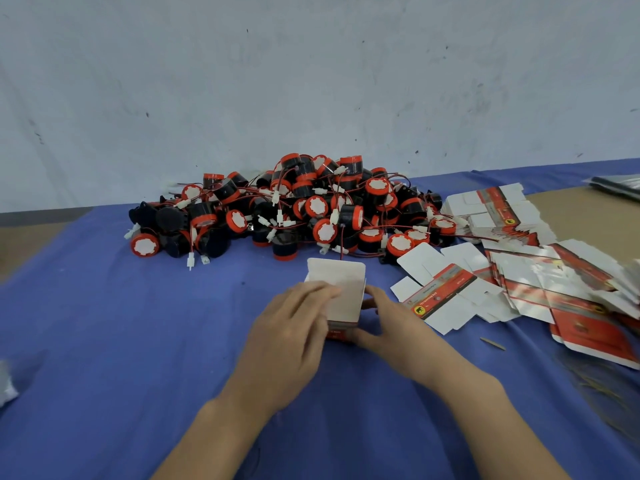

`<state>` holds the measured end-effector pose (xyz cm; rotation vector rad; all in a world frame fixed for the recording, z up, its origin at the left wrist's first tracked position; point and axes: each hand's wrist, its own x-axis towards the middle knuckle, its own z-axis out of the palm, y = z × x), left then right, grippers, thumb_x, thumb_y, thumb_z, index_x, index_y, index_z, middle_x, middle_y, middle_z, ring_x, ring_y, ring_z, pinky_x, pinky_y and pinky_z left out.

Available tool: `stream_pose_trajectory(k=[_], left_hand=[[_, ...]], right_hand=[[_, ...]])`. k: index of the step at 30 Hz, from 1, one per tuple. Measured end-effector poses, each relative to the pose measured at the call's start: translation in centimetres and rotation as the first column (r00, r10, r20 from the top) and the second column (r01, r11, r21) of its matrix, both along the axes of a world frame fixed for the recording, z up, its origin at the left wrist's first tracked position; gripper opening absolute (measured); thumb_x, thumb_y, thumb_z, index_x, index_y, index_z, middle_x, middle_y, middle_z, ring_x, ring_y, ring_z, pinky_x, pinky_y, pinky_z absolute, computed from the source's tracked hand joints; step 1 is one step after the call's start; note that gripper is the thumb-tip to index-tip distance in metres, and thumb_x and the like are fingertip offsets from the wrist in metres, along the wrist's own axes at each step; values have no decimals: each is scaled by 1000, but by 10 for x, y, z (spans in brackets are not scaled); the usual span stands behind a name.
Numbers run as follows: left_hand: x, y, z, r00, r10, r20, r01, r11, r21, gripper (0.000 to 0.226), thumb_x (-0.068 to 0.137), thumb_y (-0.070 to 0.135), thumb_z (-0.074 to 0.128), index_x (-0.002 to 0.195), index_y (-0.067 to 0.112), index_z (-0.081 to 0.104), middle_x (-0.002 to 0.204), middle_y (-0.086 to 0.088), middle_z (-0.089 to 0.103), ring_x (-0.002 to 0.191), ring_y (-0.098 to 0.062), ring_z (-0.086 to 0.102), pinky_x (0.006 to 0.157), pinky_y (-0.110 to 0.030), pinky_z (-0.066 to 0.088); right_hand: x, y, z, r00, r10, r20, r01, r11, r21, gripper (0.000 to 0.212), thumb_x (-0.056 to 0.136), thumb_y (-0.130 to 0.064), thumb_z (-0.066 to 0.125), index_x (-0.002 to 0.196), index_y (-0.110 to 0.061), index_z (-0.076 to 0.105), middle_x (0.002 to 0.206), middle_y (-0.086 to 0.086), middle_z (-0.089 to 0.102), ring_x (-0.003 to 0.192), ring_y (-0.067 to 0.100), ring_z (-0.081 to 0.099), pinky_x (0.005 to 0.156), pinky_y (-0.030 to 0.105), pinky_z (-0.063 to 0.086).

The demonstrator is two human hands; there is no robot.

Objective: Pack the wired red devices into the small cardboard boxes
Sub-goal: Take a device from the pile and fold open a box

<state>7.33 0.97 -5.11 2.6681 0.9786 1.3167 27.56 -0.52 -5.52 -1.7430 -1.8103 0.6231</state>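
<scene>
On blue cloth, both hands clasp a squarish white-flapped cardboard box.

1. The box stands on the blue tabletop, top flap open and upright.
2. The left hand and right hand hold the box from either side.
3. A pile of devices lies behind the box, near the wall.
4. Flat boxes lie spread to the right.
</scene>
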Motion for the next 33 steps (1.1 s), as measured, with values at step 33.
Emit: stream_pose_trajectory(k=[33], left_hand=[[89,142,6,826,194,-529,-529,590,-610,16,100,33,45,107,20,53,129,-10,57,120,-35,52,98,-41,46]], right_hand=[[30,-5,41,931,-79,-355,113,991,77,101,79,-79,37,160,-34,-3,168,-7,14,152,19,22,117,36,26]])
